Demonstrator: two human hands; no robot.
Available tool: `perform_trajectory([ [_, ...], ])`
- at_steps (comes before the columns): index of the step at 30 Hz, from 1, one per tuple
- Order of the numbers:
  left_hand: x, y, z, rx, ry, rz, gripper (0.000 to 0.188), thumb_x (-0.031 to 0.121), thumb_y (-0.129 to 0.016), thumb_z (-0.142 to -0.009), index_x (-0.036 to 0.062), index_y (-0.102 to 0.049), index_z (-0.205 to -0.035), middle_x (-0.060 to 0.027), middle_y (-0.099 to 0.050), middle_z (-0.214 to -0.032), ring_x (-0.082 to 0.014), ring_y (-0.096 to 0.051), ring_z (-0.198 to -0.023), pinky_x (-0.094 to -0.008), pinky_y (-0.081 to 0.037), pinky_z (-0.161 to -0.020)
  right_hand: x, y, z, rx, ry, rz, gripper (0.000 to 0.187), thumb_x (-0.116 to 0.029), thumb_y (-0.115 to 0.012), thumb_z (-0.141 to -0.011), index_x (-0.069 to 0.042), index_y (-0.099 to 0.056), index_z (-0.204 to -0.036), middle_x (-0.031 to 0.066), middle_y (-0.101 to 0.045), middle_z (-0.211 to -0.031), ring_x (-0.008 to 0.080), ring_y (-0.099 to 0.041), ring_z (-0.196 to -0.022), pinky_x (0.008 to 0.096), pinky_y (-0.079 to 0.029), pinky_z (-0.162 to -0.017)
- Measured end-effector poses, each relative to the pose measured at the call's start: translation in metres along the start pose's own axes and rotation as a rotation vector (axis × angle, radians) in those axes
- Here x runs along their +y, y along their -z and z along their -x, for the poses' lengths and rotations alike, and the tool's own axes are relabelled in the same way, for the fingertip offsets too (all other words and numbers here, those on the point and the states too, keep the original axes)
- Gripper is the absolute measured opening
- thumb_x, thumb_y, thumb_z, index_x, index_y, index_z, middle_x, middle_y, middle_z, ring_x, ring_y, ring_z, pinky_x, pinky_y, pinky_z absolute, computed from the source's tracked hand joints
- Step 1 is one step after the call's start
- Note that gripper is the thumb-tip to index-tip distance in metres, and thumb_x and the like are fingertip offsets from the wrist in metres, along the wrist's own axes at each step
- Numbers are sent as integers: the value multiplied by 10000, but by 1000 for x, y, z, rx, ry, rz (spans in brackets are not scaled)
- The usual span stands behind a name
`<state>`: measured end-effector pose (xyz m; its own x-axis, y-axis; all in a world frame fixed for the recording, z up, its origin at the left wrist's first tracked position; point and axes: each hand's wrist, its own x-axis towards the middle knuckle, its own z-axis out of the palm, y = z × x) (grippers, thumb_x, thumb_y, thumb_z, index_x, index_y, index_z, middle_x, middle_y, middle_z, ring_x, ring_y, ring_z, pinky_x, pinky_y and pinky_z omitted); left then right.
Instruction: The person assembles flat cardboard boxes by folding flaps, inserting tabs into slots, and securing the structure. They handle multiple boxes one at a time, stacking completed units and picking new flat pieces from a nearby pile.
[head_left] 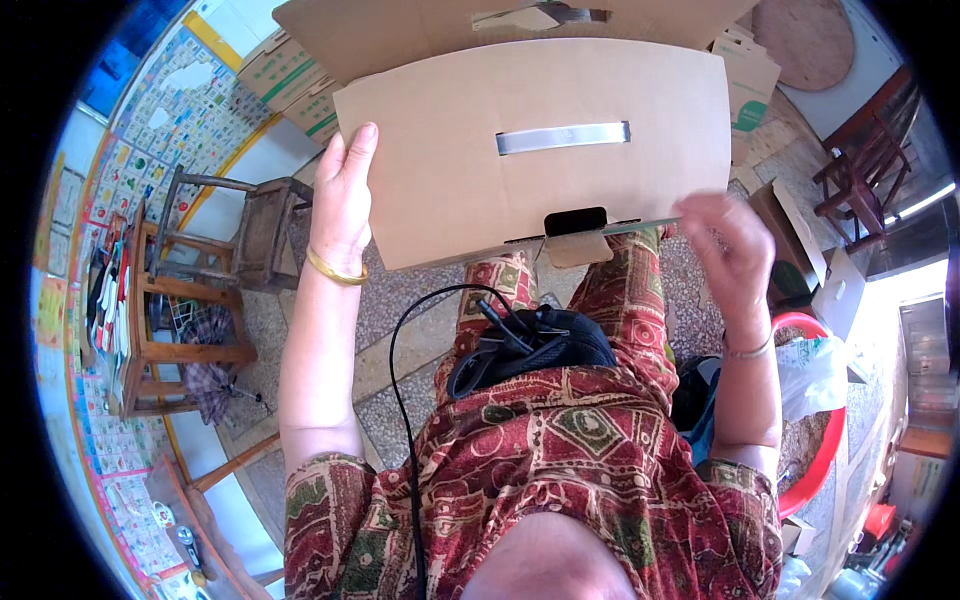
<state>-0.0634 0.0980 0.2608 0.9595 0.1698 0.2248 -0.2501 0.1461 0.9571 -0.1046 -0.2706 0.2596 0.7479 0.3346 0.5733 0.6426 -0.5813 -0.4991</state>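
Tan rectangular cardboard carton (pixel 540 190), between my hands: likely light, stiff; grip edges. Left hand (pixel 343 200) clasps one; right hand (pixel 728 245) half-curled, blurred, hold uncertain.

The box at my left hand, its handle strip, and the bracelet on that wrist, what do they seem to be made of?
Box: matte cardboard, judging by its plain brown surface and folded tab. Handle strip: probably smooth plastic, pale with a soft sheen. Bracelet: apparently polished metal, from its yellow-gold shine; solid or plated, I can't tell.
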Motion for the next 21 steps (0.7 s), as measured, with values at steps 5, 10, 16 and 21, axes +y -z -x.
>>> perform_trajectory([
  [5,-1,-10,-6,-41,23,-45,318,221,-519,-970,-5,-524,-1193,-73,-597,-1128,-137,-571,-1017,-283,-468,-891,29,-17,-26,388,-146,177,492,-160,-739,-770,-72,-562,-1220,114,-551,-1233,268,-533,-1147,365,-444,-947],
  [10,-3,-5,-5,-34,4,-99,324,214,-498,-976,-7,-504,-1213,-83,-588,-1155,-153,-570,-1039,-296,-468,-899,65,-27,-34,426,-367,173,715,-334,-743,-769,4,-448,-1326,196,-501,-1297,304,-504,-1190,397,-414,-990],
  [16,2,-11,11,-19,-33,-137,330,203,-504,-971,-14,-484,-1219,-84,-585,-1148,-148,-563,-1032,-294,-458,-905,83,-21,-33,406,-543,-196,676,-278,-710,-799,84,-444,-1304,239,-568,-1221,262,-564,-1121,332,-432,-957],
  [21,0,-20,20,22,-312,-359,536,89,-609,-890,-35,-348,-1341,-132,-523,-1247,-195,-513,-1132,-334,-418,-974,90,-21,-18,371,-544,-449,683,-234,-735,-797,74,-429,-1324,206,-571,-1225,226,-563,-1111,313,-433,-955],
])
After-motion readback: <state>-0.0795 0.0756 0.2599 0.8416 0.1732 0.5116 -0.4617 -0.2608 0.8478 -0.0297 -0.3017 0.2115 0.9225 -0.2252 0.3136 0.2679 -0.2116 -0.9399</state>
